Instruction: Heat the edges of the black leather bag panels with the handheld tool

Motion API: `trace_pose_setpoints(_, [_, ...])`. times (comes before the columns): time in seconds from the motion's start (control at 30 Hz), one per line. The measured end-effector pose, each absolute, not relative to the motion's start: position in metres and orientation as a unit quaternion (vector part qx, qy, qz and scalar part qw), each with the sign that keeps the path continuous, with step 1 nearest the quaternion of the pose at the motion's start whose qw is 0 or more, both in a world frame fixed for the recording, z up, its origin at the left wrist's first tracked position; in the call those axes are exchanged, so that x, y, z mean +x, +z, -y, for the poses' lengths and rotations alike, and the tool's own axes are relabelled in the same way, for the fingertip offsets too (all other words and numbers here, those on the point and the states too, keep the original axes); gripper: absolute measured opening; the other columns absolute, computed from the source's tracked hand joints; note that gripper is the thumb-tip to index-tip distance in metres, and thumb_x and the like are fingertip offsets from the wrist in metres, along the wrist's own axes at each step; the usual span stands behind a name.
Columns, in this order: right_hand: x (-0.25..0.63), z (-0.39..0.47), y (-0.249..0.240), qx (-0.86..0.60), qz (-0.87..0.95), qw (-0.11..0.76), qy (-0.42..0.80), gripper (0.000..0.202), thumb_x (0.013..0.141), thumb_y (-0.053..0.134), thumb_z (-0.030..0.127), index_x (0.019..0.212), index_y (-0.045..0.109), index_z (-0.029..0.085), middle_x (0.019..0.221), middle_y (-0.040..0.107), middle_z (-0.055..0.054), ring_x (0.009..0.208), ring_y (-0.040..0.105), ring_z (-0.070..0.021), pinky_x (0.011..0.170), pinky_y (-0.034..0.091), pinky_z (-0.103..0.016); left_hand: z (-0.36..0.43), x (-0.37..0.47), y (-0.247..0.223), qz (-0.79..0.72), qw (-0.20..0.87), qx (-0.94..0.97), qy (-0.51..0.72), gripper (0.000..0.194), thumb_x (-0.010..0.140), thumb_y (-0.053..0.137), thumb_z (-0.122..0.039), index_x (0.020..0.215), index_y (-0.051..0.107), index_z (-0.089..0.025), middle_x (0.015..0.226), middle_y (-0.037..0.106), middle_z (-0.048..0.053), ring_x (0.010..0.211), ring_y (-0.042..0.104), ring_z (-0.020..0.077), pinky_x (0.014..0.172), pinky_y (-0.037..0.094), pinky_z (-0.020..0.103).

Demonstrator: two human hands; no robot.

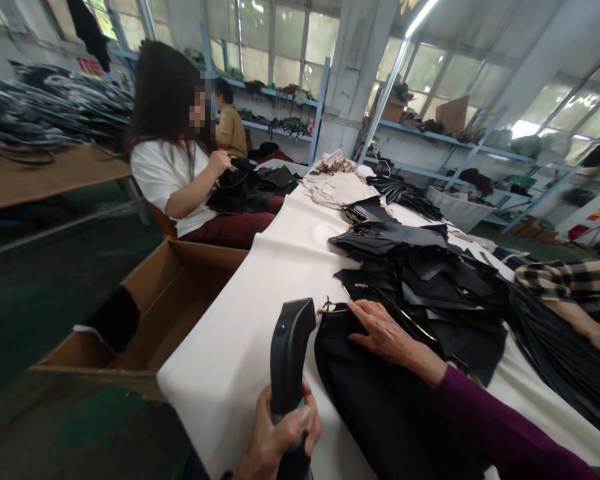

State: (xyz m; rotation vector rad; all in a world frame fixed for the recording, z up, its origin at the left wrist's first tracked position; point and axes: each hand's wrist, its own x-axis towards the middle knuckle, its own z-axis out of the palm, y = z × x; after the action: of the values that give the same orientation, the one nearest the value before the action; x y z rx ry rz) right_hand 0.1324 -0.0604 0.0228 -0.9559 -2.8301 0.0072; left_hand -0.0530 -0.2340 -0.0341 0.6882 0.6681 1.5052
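Tool (291,347) in left hand (276,430) has bare tabletop (225,340) toward the edge.

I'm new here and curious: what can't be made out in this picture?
All in the head view:
Black tool: lower end, cut off by the bottom edge.
Black fabric: the part beneath the right hand, covered by it.
Checked sleeve: its wearer's body, cut off by the right edge.

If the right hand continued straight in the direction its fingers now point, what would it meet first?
Probably the gold-coloured trim at the edge of the black piece, just beyond the right hand, then the white tabletop; depth is hard to judge.
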Motion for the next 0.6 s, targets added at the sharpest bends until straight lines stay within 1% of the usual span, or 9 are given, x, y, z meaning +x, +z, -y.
trace_pose_setpoints(0.1, [0.127, 0.057, 0.025, -0.347, 0.935, 0.072, -0.006, 0.031, 0.074, 0.075, 0.028, 0.098, 0.059, 0.016, 0.098, 0.057, -0.010, 0.092, 0.055, -0.0259, 0.084, 0.047, -0.041, 0.235, -0.056, -0.035, -0.294, 0.620, 0.309, 0.659, 0.030, 0.076, 0.068, -0.042, 0.086, 0.057, -0.017, 0.049, 0.054, -0.005, 0.038, 0.047, 0.0070, 0.043, 0.031, 0.021])
trace_pose_setpoints(0.23, [0.124, 0.052, 0.028, -0.371, 0.925, 0.049, 0.070, 0.020, 0.077, 0.072, 0.028, 0.089, 0.060, 0.018, 0.103, 0.056, -0.009, 0.091, 0.055, -0.0220, 0.080, 0.046, -0.033, 0.236, -0.060, -0.034, -0.304, 0.618, 0.311, 0.655, 0.031, 0.076, 0.067, -0.044, 0.085, 0.056, -0.017, 0.048, 0.054, -0.005, 0.039, 0.046, 0.0071, 0.043, 0.031, 0.021])
trace_pose_setpoints(0.3, [0.123, 0.047, 0.029, -0.397, 0.912, 0.029, 0.096, 0.023, 0.075, 0.072, 0.026, 0.093, 0.059, 0.018, 0.101, 0.058, -0.008, 0.088, 0.055, -0.0209, 0.076, 0.044, -0.031, 0.235, -0.060, -0.034, -0.307, 0.618, 0.307, 0.655, 0.032, 0.076, 0.067, -0.045, 0.086, 0.056, -0.017, 0.049, 0.054, -0.005, 0.039, 0.046, 0.0070, 0.043, 0.031, 0.021])
trace_pose_setpoints(0.4, [0.118, 0.038, 0.032, -0.415, 0.904, 0.005, 0.105, 0.040, 0.071, 0.073, 0.028, 0.106, 0.058, 0.016, 0.092, 0.062, -0.007, 0.081, 0.057, -0.0208, 0.069, 0.042, -0.029, 0.233, -0.059, -0.035, -0.304, 0.619, 0.308, 0.655, 0.033, 0.075, 0.067, -0.045, 0.087, 0.056, -0.017, 0.049, 0.054, -0.005, 0.039, 0.045, 0.0069, 0.044, 0.031, 0.021])
trace_pose_setpoints(0.43, [0.116, 0.036, 0.033, -0.411, 0.904, -0.010, 0.113, 0.039, 0.070, 0.074, 0.030, 0.104, 0.060, 0.016, 0.086, 0.063, -0.005, 0.076, 0.058, -0.0201, 0.065, 0.040, -0.028, 0.233, -0.059, -0.035, -0.305, 0.618, 0.311, 0.654, 0.033, 0.075, 0.067, -0.046, 0.087, 0.056, -0.017, 0.048, 0.054, -0.005, 0.038, 0.045, 0.0069, 0.043, 0.031, 0.021])
trace_pose_setpoints(0.5, [0.113, 0.034, 0.037, -0.397, 0.907, -0.042, 0.135, 0.021, 0.070, 0.073, 0.031, 0.084, 0.066, 0.017, 0.068, 0.061, 0.000, 0.062, 0.055, -0.0164, 0.056, 0.035, -0.025, 0.233, -0.060, -0.036, -0.306, 0.617, 0.319, 0.651, 0.035, 0.075, 0.067, -0.048, 0.086, 0.056, -0.017, 0.048, 0.055, -0.004, 0.038, 0.045, 0.0072, 0.043, 0.030, 0.022])
trace_pose_setpoints(0.53, [0.113, 0.035, 0.040, -0.386, 0.909, -0.054, 0.145, 0.014, 0.071, 0.072, 0.029, 0.072, 0.066, 0.017, 0.060, 0.057, 0.002, 0.056, 0.052, -0.0141, 0.052, 0.032, -0.024, 0.233, -0.061, -0.035, -0.307, 0.617, 0.323, 0.649, 0.035, 0.075, 0.067, -0.048, 0.085, 0.056, -0.017, 0.047, 0.055, -0.004, 0.037, 0.045, 0.0074, 0.043, 0.031, 0.022])
trace_pose_setpoints(0.57, [0.113, 0.038, 0.044, -0.375, 0.912, -0.059, 0.153, 0.014, 0.073, 0.069, 0.027, 0.064, 0.064, 0.018, 0.056, 0.054, 0.004, 0.053, 0.050, -0.0125, 0.051, 0.031, -0.023, 0.233, -0.062, -0.035, -0.308, 0.618, 0.327, 0.646, 0.034, 0.075, 0.067, -0.048, 0.084, 0.056, -0.017, 0.047, 0.055, -0.004, 0.038, 0.045, 0.0075, 0.043, 0.031, 0.022])
trace_pose_setpoints(0.6, [0.114, 0.042, 0.048, -0.365, 0.916, -0.059, 0.158, 0.016, 0.075, 0.067, 0.024, 0.061, 0.063, 0.018, 0.057, 0.054, 0.004, 0.054, 0.050, -0.0117, 0.051, 0.031, -0.023, 0.234, -0.063, -0.034, -0.307, 0.619, 0.329, 0.644, 0.033, 0.075, 0.067, -0.047, 0.084, 0.056, -0.017, 0.047, 0.055, -0.004, 0.038, 0.045, 0.0076, 0.043, 0.031, 0.022])
